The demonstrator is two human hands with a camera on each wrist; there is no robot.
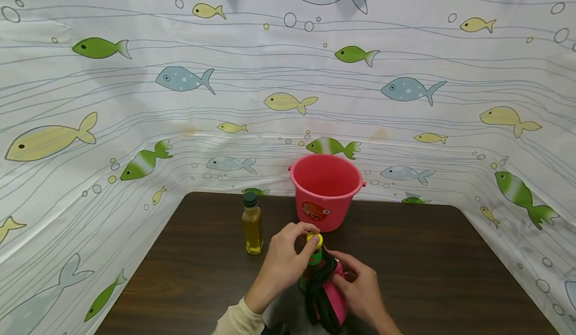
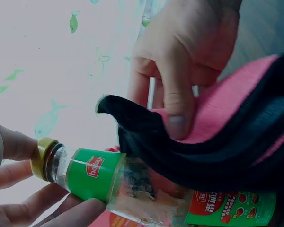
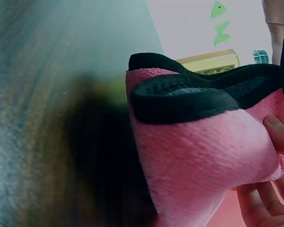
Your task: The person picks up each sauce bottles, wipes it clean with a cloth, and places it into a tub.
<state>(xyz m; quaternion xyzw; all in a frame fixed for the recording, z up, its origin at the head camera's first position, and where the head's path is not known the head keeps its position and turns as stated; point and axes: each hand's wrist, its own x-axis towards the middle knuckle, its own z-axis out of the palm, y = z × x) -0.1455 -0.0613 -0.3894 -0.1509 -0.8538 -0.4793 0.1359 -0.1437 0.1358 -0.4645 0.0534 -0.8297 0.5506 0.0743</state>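
Note:
In the head view my left hand point(image 1: 285, 260) pinches the yellow cap of a glass sauce bottle point(image 1: 315, 259) from above. The left wrist view shows the bottle's green neck label point(image 2: 95, 172) and see-through glass with reddish smears inside. My right hand point(image 1: 362, 287) grips a pink cloth with black edging point(image 1: 335, 300), thumb on the near face. The cloth lies against the bottle's side, and its black edge covers part of the glass. Seen from the right wrist, the cloth point(image 3: 203, 151) hangs in a fold from the fingers point(image 3: 255, 203).
A pink bucket point(image 1: 344, 207) stands behind the hands at the table's back edge. To their left is an upright oil bottle point(image 1: 254, 229) with a dark green cap. The dark wooden table point(image 1: 427, 265) is bordered by a white fish-print curtain point(image 1: 252, 65).

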